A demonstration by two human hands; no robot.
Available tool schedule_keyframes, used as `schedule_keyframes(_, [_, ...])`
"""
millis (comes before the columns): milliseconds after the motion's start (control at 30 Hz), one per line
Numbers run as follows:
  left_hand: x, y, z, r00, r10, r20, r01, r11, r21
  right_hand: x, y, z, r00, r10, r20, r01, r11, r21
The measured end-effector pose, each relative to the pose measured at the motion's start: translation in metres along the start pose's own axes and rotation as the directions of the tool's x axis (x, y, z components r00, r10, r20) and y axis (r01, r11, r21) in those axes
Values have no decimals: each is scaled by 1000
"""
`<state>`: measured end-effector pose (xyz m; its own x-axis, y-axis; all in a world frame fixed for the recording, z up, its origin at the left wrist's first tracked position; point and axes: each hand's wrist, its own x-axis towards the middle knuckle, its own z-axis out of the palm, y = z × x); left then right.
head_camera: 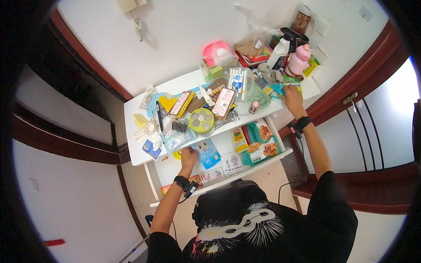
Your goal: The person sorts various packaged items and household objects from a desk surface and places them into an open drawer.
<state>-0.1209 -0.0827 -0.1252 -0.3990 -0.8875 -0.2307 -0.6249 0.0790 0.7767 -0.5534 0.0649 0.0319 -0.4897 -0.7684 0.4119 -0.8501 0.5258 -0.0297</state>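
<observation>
My left hand [188,158] is inside the open white drawer [217,183], beside a blue packet with a cartoon face [208,154] and a partly hidden yellow item [177,154]. Whether its fingers grip anything is unclear. Over on the right of the white cabinet top [135,152], my right hand [292,96] touches a teal packet [278,88], next to a green and white box [292,82]. A firm grip there cannot be made out. The drawer also holds a yellow box [239,140], a teal food package [261,152] and printed cards [232,163].
On the cabinet top lie a lime-green round container [201,121], a clear case of white markers [239,83], metal hooks [233,117] and a battery [254,107]. A spray bottle [279,52] and pink bottle [298,59] stand behind. A glazed door [371,131] is at right.
</observation>
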Motion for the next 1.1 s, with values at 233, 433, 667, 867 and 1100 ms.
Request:
schedule_keyframes(233, [-27, 8, -18, 983, 179, -49, -178, 984, 23, -3, 8, -12, 972, -207, 107, 208, 978, 2])
schedule_keyframes(433, [-36, 24, -22, 996, -7, 93, 21, 989, -146, -5, 17, -2, 955, -287, 71, 287, 958, -3])
schedule_keyframes(667, [-48, 31, -38, 989, -6, 150, 29, 988, -152, 15, 18, -20, 1000, -17, 7, 15, 976, 219])
schedule_keyframes(867, [-55, 35, -50, 980, -43, 194, 90, 966, -241, 23, 43, 2, 978, 174, -114, -138, 953, 270])
schedule_keyframes(1100, [-73, 35, -65, 972, -105, 210, 162, 947, -276, 37, -31, -3, 924, -311, -225, 357, 911, 207])
